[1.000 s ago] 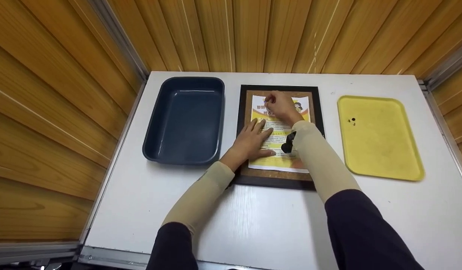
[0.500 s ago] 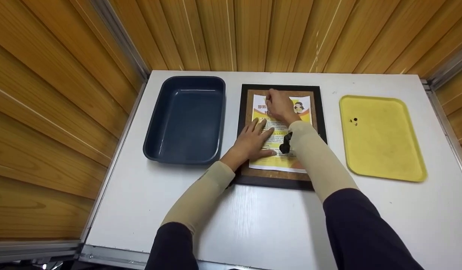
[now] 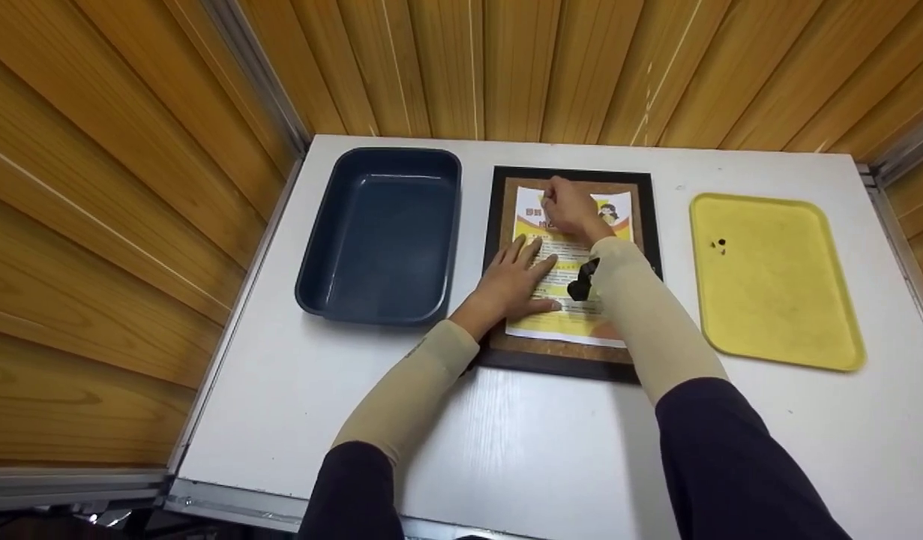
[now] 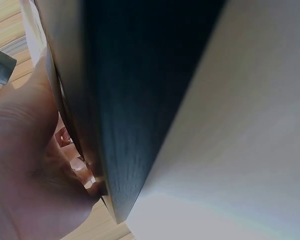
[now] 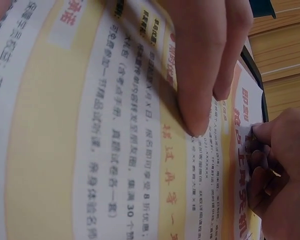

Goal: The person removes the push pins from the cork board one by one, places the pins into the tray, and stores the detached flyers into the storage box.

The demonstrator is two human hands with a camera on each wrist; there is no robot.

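A printed yellow and white paper sheet (image 3: 566, 330) lies on a cork board (image 3: 566, 347) with a black frame (image 3: 558, 365). My left hand (image 3: 510, 285) rests on the sheet's left part, fingers spread and straight; the left wrist view shows this hand (image 4: 30, 165) against the frame's edge (image 4: 135, 100). Near the sheet's top edge is my right hand (image 3: 570, 206), with curled fingers. In the right wrist view the right hand's thumb tip (image 5: 260, 131) touches the paper by the red heading. Whatever may lie under that thumb is hidden. The left fingers (image 5: 200, 65) press the sheet nearby.
To the left of the board stands a deep dark blue basin (image 3: 375, 247). A yellow tray (image 3: 776, 300) lies to the right, with several tiny dark bits (image 3: 722, 242) on it. Wood-patterned walls (image 3: 551, 67) enclose the white table (image 3: 498, 442) behind and at the sides.
The right hand's fingers have tipped forward and closed more at the sheet's top edge. My left hand stays put on the paper. The whole view has shifted slightly.
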